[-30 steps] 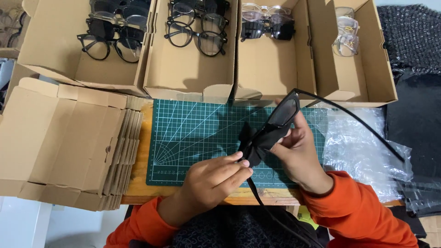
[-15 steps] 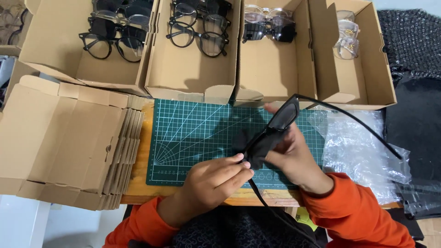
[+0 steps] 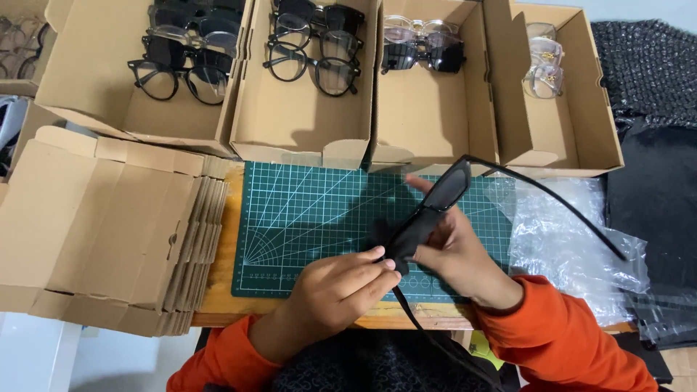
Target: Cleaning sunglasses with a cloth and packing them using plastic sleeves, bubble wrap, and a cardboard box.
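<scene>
Both hands hold 1 pair of black glasses [image 3: 425,218] above the green mat [image 3: 305,218], likely wiping a lens. The left hand [image 3: 337,287] pinches a dark cloth [image 3: 396,250] at the near lens; the right hand [image 3: 454,250], just beyond, grips the frame, arms unfolded. Turning to the far lens seems next.

Both arms wear bright orange long sleeves, ending at the wrists. The left hand [image 3: 337,287] and right hand [image 3: 454,254] are bare, without rings or gloves. A dark patterned garment covers the lap.
</scene>
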